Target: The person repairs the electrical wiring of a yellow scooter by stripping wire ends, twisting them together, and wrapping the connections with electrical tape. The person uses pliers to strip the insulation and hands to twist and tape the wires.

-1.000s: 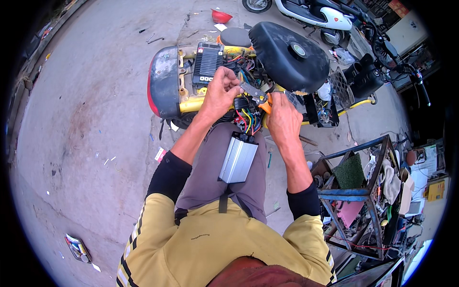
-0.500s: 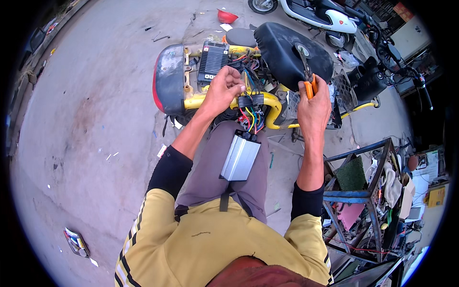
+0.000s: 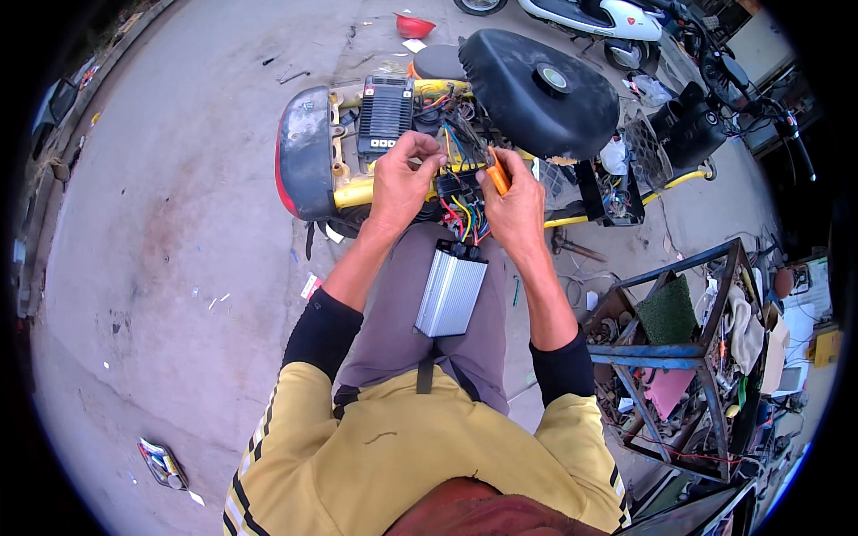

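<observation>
My left hand (image 3: pixel 404 181) is closed above the yellow scooter frame (image 3: pixel 356 193), thumb and fingers pinched on a thin wire (image 3: pixel 448 139). Orange-handled pliers (image 3: pixel 498 172) are gripped in my right hand (image 3: pixel 518 202), their dark jaws among the wires close to the left fingertips. Whether the jaws touch a wire cannot be made out. On my thighs rests a silver finned controller box (image 3: pixel 451 291). Its red, yellow, green and blue leads (image 3: pixel 465 217) run up toward black connectors (image 3: pixel 458 184) just below my hands.
A black finned box (image 3: pixel 386 114) sits in the frame, left of a tilted black seat (image 3: pixel 541 94). At right stands a cluttered metal rack (image 3: pixel 657 352). A hammer (image 3: pixel 576 246) lies on the ground. Behind are a red bowl-shaped thing (image 3: pixel 415 26) and a white scooter (image 3: pixel 590 27).
My right hand has brought the pliers leftward and down from over the seat to the wires by my left hand. The left hand keeps its pinch. The whole view has shifted slightly.
</observation>
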`<state>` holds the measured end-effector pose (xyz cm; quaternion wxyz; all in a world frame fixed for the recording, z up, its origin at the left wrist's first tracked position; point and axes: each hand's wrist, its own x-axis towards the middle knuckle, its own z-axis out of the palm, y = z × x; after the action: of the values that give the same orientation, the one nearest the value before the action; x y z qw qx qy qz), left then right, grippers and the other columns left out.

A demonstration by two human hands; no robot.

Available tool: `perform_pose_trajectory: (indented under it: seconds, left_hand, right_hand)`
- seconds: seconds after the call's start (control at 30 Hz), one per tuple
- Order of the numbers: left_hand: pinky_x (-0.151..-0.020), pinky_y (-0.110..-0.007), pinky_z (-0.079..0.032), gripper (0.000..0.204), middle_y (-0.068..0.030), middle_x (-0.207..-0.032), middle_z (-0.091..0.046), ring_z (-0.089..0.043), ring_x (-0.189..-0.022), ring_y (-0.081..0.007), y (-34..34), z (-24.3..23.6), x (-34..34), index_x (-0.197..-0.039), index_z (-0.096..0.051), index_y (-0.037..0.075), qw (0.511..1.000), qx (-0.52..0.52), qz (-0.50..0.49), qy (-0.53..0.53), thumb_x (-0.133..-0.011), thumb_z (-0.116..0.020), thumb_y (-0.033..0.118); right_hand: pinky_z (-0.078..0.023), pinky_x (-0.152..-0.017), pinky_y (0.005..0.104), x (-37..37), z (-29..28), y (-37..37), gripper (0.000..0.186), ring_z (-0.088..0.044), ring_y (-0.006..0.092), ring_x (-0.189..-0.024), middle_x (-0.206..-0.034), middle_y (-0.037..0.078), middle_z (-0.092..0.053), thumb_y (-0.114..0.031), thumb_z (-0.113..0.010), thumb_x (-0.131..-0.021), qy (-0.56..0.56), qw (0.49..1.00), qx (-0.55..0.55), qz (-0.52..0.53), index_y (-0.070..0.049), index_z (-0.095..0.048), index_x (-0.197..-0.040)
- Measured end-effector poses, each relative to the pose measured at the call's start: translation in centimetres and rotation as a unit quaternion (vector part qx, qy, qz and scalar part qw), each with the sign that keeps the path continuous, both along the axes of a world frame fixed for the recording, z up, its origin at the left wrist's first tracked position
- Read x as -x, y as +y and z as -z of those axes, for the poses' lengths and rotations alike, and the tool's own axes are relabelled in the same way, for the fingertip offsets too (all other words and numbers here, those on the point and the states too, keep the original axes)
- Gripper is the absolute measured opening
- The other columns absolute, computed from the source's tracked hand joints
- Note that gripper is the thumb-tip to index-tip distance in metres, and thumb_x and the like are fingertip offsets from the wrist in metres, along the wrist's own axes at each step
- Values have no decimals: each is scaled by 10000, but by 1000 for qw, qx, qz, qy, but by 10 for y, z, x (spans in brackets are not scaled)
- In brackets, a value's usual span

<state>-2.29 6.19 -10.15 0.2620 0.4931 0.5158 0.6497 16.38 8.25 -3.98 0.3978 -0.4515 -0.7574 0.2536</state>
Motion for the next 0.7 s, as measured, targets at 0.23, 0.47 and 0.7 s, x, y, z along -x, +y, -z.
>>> perform_pose_trajectory:
  seconds: [0.23,0.47,0.7]
  left_hand:
    - [-662,-286,-602,243,-103,-1050,-776,-726,-827,-122,-10,-12,11,-1241,-680,-58,989,135,13,-55,-1026,-741,38]
    - [-695,-272,-587,324,-107,-1035,-791,-723,-859,-129,-10,-16,2,-1306,-684,-55,973,122,59,-189,-1002,-763,21]
    - [-632,-250,-526,363,-91,-1042,-806,-720,-844,-119,-7,-14,-12,-1264,-655,11,953,123,58,-269,-957,-842,59]
  right_hand:
    - [-605,-939,417,23,22,23,358,-811,301,-1053,-1133,199,-818,-98,-785,-969,84,992,93,-19,10,-715,-1303]
    - [-613,-914,377,27,21,18,323,-810,258,-1015,-1135,175,-824,-51,-791,-953,71,993,85,-38,16,-724,-1262]
    - [-610,-928,385,25,0,12,334,-810,271,-1046,-1138,173,-823,-67,-797,-951,96,991,86,-31,10,-726,-1269]
